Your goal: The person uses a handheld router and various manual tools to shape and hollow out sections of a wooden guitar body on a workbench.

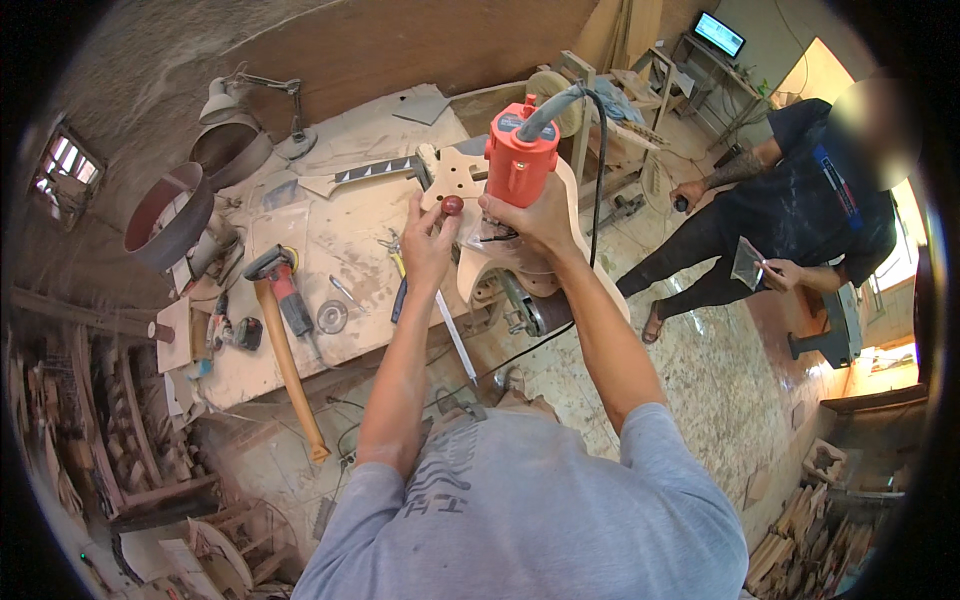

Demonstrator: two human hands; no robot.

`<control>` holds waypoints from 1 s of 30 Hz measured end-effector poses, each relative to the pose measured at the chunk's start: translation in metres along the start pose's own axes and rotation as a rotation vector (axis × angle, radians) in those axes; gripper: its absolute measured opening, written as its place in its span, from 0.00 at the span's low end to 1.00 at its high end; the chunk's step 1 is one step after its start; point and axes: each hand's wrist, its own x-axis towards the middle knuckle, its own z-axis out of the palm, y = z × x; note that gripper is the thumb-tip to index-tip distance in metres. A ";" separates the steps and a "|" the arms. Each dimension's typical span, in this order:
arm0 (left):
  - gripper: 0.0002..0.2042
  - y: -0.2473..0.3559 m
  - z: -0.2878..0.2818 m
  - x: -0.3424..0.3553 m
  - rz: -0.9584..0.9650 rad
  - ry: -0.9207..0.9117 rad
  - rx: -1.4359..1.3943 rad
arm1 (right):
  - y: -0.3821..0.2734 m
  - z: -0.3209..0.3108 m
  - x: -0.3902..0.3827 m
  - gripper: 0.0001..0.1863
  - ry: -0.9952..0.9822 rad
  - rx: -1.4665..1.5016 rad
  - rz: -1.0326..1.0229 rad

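My right hand [545, 215] is wrapped round the lower part of an upright red router [518, 160], its thumb toward me. My left hand [428, 245] closes its fingers on a round dark red knob [452, 205] at the router's left side. The router stands on a pale wooden guitar body [466, 272] at the bench's right end; a clear plate shows at its base, and the bit is hidden. A guitar neck [375, 170] with a dark, inlaid fingerboard lies just left of the body.
On the dusty workbench [370, 225] lie a red angle grinder [289, 298], a metal disc [332, 317], a cordless drill [243, 333] and a long wooden piece [288, 365] overhanging the edge. A black cable [601, 150] hangs beside the router. Another person [790, 200] stands at right, holding small objects.
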 end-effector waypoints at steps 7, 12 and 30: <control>0.18 0.000 -0.001 -0.001 0.037 -0.034 0.006 | 0.004 -0.001 -0.005 0.41 0.015 -0.063 0.020; 0.18 -0.006 0.000 0.000 0.040 -0.036 -0.003 | -0.012 -0.003 -0.007 0.35 -0.051 0.007 0.061; 0.18 0.004 -0.004 0.000 -0.028 -0.063 0.017 | -0.022 -0.001 -0.009 0.34 -0.008 0.014 0.058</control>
